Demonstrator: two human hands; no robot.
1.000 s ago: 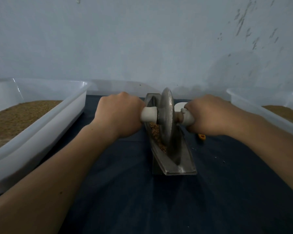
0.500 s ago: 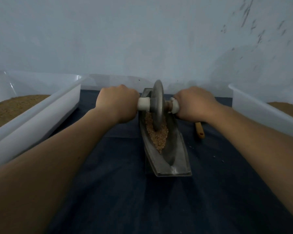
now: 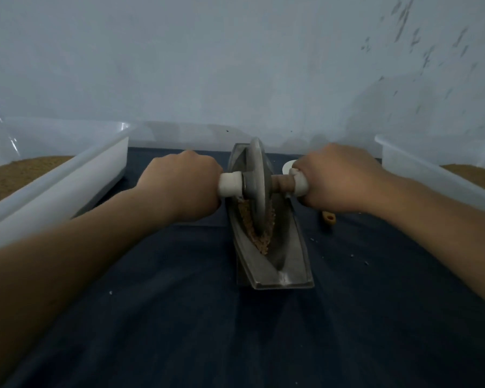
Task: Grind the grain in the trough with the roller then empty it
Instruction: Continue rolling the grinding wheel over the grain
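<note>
Metal, grey and dull, made up both the trough (image 3: 277, 264) and the roller (image 3: 256, 177). The trough, long and boat-shaped, stood on the dark blue worktop (image 3: 207, 331) and ran away from the person. The roller's disc stood upright on edge in the trough's groove, toward the far half, with its axle lying across. Brown grain (image 3: 259, 236) lay in the groove around and just in front of the disc's lower edge; the near end of the groove was bare metal.

The left hand (image 3: 185, 186) was curled in a fist round the white handle on the left of the disc. The right hand (image 3: 336, 180) gripped the white handle on the right in the same way. A short brown stretch of axle showed between the disc and the right handle.

A white bin (image 3: 67, 180) stood at the left of the worktop with brown meal in it, and a second white bin (image 3: 420, 169) stood at the right, also holding something brown. A small yellowish piece (image 3: 328, 219) lay on the worktop just beside the right hand. A white rounded object (image 3: 287, 166), mostly hidden, sat beyond that hand. Pale crumbs were scattered to the right of the trough.
</note>
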